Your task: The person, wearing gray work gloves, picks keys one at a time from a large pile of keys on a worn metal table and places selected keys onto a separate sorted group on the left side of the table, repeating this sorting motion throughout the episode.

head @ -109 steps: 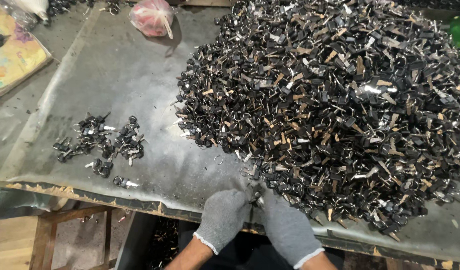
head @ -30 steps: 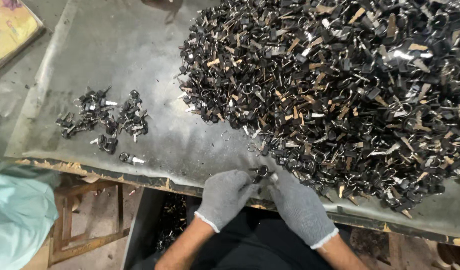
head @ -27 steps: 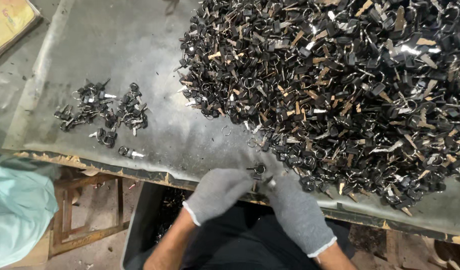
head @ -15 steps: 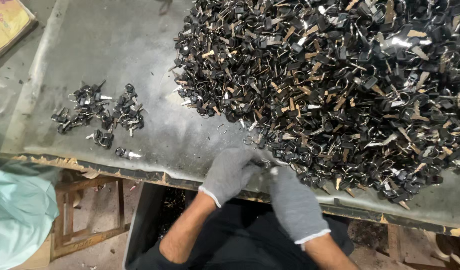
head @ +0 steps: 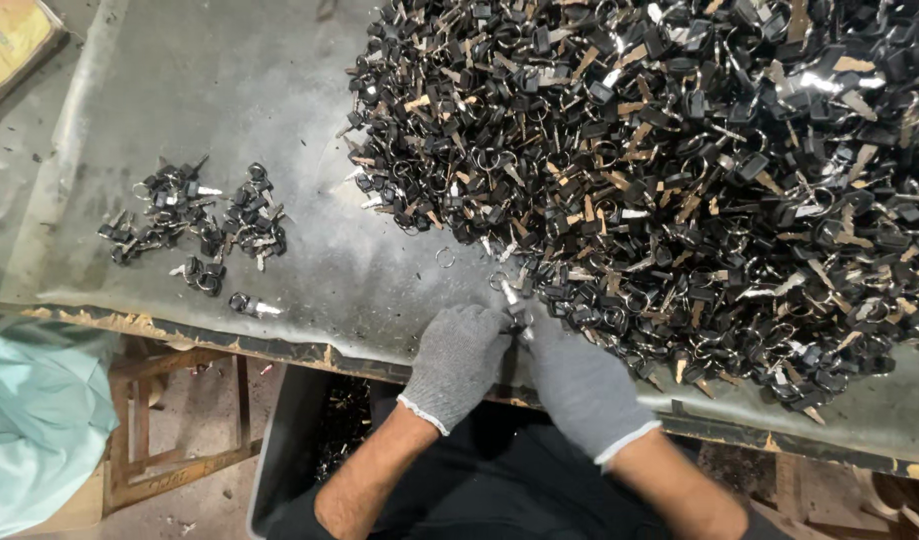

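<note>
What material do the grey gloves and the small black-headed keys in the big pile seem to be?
Grey gloves: knitted fabric, matte, with a visible weave and white cuffs. Black-headed keys: probably metal blades, some silvery and glinting, some brass-toned; the heads look like dull black plastic, though this is uncertain.

Compared with 3.6 s back, hands shifted up off the table's front edge [head: 279,350] and closer into the near rim of the big key pile [head: 679,180]. Left hand [head: 457,362] now angled with wrist swung out to the left, forearm showing more bare skin than before. Right hand [head: 579,385] tucked tight against it, fingertips meeting over a small key piece [head: 514,305] that pokes up between them, where half a second ago barely anything showed. View drifted too: pale green cloth [head: 34,430] now in the lower-left corner, pink bag gone from the top.
</note>
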The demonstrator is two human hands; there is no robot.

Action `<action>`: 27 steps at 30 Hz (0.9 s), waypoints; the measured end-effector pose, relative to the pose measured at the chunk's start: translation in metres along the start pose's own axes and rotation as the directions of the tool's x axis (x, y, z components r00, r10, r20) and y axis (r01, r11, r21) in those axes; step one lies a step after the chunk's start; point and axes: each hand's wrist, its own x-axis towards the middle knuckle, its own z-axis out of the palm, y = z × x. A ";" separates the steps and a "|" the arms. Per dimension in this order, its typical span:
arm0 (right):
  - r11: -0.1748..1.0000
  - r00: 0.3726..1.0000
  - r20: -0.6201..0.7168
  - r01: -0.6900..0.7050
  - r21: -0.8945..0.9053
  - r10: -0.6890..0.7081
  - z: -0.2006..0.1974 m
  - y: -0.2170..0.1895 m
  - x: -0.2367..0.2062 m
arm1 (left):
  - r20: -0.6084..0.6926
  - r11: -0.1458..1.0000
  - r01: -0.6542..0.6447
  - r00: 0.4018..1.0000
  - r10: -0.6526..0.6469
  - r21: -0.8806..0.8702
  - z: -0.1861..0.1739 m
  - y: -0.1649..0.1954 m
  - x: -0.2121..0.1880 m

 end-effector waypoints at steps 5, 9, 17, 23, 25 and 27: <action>0.981 0.985 -0.151 0.104 0.164 -0.079 -0.006 0.001 0.001 | -0.055 0.997 -0.068 0.996 0.069 0.029 0.003 -0.004 0.000; 0.960 0.848 -0.515 0.233 0.153 -0.123 0.021 -0.006 0.003 | -0.086 0.977 -0.143 0.984 0.157 0.156 0.011 -0.003 -0.002; 0.986 0.961 -0.266 0.108 0.124 -0.071 0.020 0.005 0.013 | -0.045 0.972 -0.153 0.986 0.163 0.181 0.012 -0.003 -0.004; 0.981 0.979 -0.204 0.065 0.183 -0.027 0.021 0.004 0.007 | -0.119 0.987 -0.123 0.984 0.135 0.101 0.020 -0.005 -0.006; 0.987 0.959 -0.283 0.057 0.149 -0.012 0.026 -0.001 0.009 | -0.102 0.983 -0.129 0.984 0.143 0.135 0.022 -0.006 -0.008; 0.979 0.834 -0.534 0.198 0.054 -0.140 0.028 -0.001 0.011 | -0.123 0.973 -0.165 0.975 0.186 0.161 0.022 -0.006 -0.009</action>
